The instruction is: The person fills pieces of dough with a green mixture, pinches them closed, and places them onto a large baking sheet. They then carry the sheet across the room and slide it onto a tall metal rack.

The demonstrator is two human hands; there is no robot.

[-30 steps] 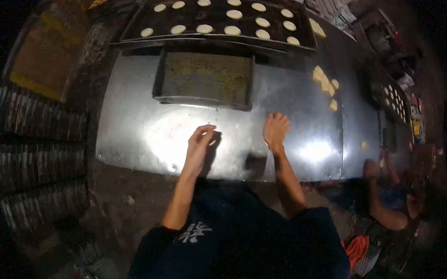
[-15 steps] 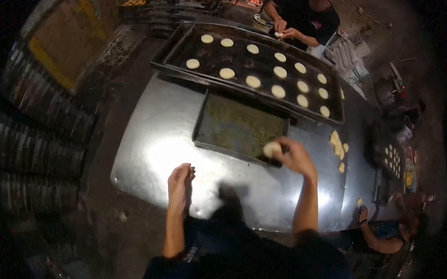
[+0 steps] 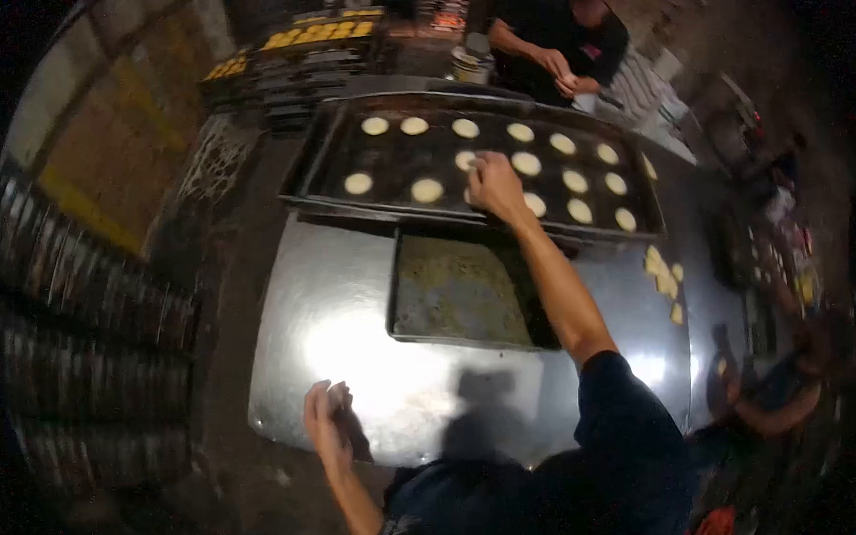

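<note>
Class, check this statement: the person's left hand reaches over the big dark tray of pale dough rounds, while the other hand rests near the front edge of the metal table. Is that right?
Not quite. In the head view it is the right hand that reaches over the big dark tray of pale dough rounds. The left hand is the one resting near the front edge of the metal table. The rest stands.

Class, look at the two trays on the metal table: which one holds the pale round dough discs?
The large dark baking tray farther from the person, where the right hand reaches; the smaller tray nearer holds only a greenish crumb layer.
</note>
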